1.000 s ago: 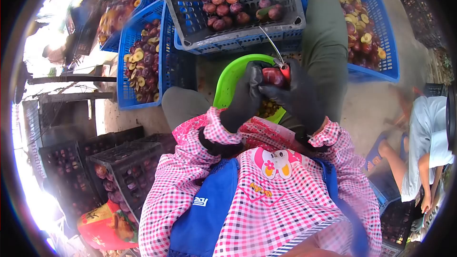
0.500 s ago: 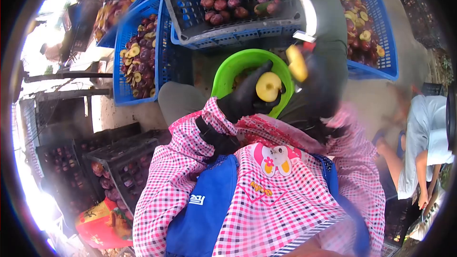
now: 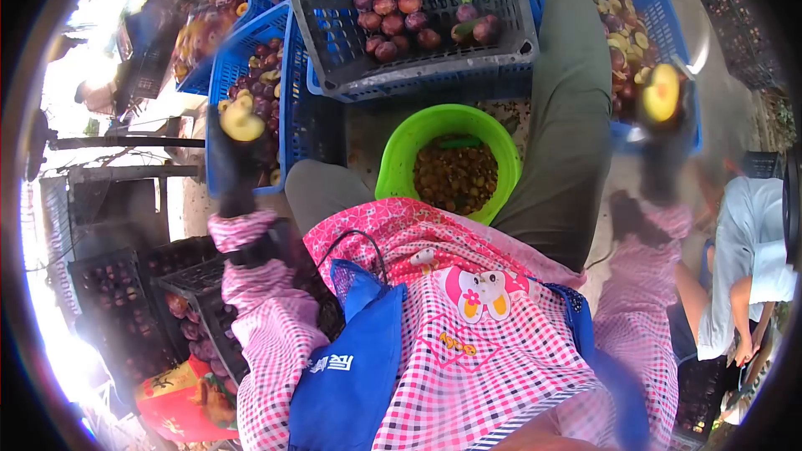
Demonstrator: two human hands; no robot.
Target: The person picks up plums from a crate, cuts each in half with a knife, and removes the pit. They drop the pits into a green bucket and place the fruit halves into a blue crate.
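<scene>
The left hand (image 3: 236, 150), in a dark glove, is out over the left blue crate (image 3: 305, 117). Its fingers are closed on the left plum half (image 3: 242, 124), yellow cut face up. That crate holds a mix of dark plums and yellow-faced halves.

The right hand (image 3: 664, 129), also gloved and badly blurred, is over the near corner of the right blue crate (image 3: 626, 135). Its fingers are wrapped round the right plum half (image 3: 662, 92), cut face towards the camera. This crate too is filled with halved fruit.

Between the knees sits a green bowl (image 3: 393, 163), about half full of brown pits (image 3: 455, 175). Just beyond it a grey crate (image 3: 418, 67) rests on more blue crates and holds whole plums (image 3: 393, 17) and a leafy sprig at its far side.

The right leg (image 3: 572, 117), in grey-green trousers, stretches between the bowl and the right blue crate. Black crates (image 3: 200, 284) of plums stand low on the left, beside the pink checked sleeve. Another person (image 3: 748, 242) crouches at the right edge.
</scene>
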